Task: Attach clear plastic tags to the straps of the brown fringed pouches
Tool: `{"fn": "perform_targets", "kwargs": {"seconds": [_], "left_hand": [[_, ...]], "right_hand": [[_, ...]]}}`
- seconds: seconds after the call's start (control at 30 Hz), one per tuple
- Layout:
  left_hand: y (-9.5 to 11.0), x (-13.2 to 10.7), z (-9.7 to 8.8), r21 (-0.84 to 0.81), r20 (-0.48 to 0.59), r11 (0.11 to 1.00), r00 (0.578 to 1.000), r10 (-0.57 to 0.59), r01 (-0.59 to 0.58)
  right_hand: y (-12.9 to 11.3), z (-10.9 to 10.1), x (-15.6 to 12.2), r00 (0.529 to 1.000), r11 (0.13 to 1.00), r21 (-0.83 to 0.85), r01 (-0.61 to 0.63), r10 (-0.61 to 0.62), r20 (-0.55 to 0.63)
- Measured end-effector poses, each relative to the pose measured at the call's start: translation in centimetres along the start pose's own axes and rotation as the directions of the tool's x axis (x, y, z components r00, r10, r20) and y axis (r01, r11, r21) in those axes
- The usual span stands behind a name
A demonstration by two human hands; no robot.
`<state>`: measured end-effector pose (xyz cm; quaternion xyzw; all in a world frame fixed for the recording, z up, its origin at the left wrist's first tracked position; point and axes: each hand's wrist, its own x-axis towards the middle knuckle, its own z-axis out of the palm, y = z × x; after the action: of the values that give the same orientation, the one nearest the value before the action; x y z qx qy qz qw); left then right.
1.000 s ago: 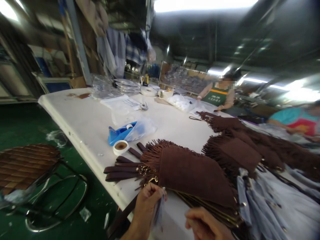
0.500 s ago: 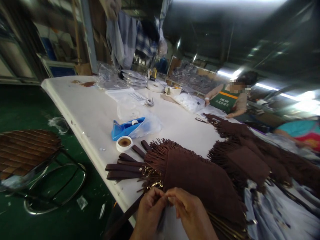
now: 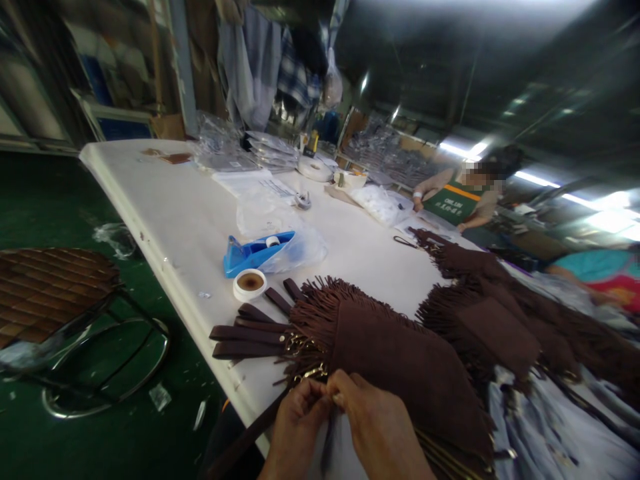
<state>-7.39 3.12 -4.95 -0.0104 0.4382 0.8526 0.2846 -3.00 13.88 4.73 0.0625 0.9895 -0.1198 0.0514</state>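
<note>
My left hand (image 3: pixel 300 420) and my right hand (image 3: pixel 373 417) meet fingertip to fingertip at the near edge of the table, both closed in a pinch. What they pinch is too small and too covered to name; a dark, blurred strip hangs below the fingers. Just beyond lies a stack of brown fringed suede bags (image 3: pixel 400 360), with gold zippers showing along its lower edge. Brown wrist straps (image 3: pixel 250 340) with gold clasps (image 3: pixel 310 373) stick out to the left of the stack. A long dark strap (image 3: pixel 250 433) runs down off the table beside my left hand.
A blue tape dispenser (image 3: pixel 257 253) and a round tub of brown stuff (image 3: pixel 250 283) stand beyond the straps. More fringed bags (image 3: pixel 500 320) lie at right. A co-worker in a green apron (image 3: pixel 453 200) is across the table (image 3: pixel 190 220). A woven stool (image 3: pixel 55 293) stands left.
My right hand's fingers have curled in closer against the left fingertips. The view has shifted slightly; the bags and straps lie as before.
</note>
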Motion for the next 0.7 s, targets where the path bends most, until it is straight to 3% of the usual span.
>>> {"fn": "perform_targets", "kwargs": {"seconds": [0.23,0.43,0.7], "left_hand": [[0.4,-0.6,-0.4,0.019,0.027,0.999,0.999,-0.045,0.045],[0.0,-0.3,-0.1,-0.063,-0.018,0.997,0.998,-0.055,0.054],[-1.8,0.3,-0.5,-0.01,-0.067,0.997,0.995,-0.074,0.073]], "right_hand": [[-0.1,-0.5,0.8,0.999,0.998,0.03,-0.047,0.047,0.002],[-0.2,-0.7,0.6,0.998,0.993,0.095,-0.064,0.064,0.008],[0.8,2.1,-1.0,0.982,0.946,0.306,-0.102,0.145,-0.121]]}}
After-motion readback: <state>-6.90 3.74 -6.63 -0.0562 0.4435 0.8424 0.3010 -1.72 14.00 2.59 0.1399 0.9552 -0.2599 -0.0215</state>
